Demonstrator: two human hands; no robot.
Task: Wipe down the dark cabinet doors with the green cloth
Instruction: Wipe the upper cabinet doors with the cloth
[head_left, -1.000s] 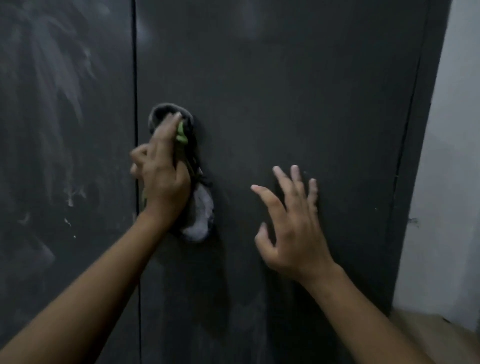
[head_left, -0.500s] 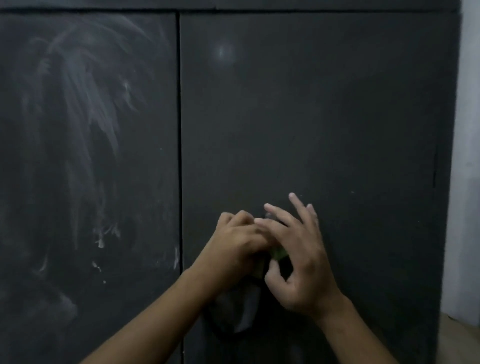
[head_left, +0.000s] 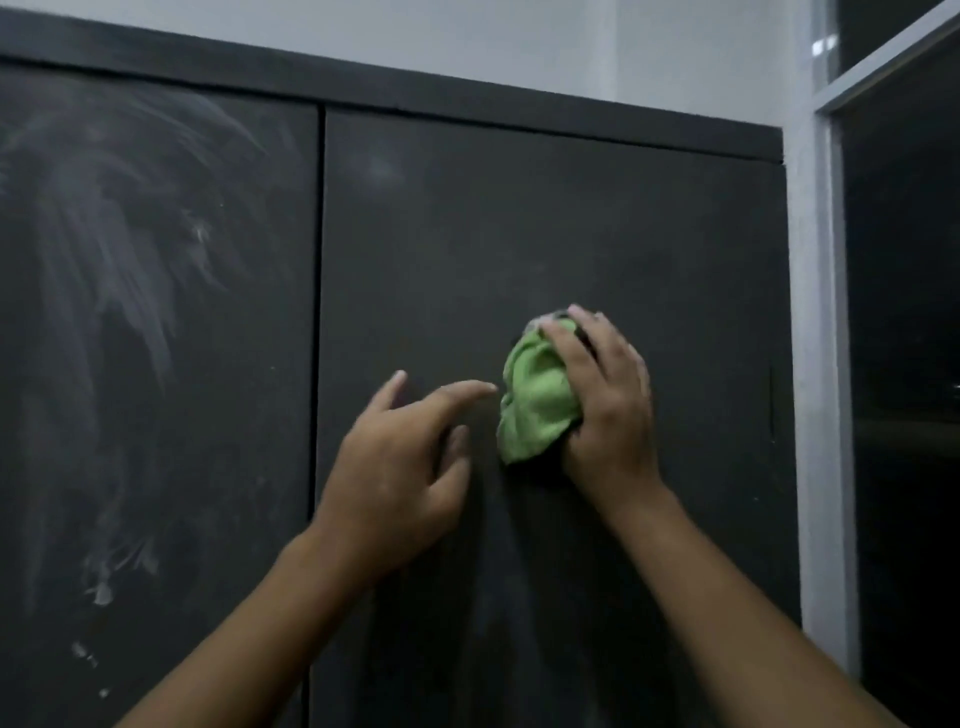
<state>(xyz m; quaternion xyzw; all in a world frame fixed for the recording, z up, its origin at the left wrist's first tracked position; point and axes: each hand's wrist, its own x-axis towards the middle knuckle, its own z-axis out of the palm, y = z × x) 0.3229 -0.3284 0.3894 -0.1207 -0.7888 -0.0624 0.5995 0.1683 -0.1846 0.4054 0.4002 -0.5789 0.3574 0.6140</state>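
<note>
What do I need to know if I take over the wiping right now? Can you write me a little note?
Right hand: holds the bunched green cloth against the right door, about halfway across.
Left hand: open, fingers spread, just left of the cloth, holding nothing.
Done: the right door looks mostly streak-free, apart from a faint smudge near its top.
Left: the left door shows whitish streaks from top to bottom, so it probably needs wiping next.
</note>
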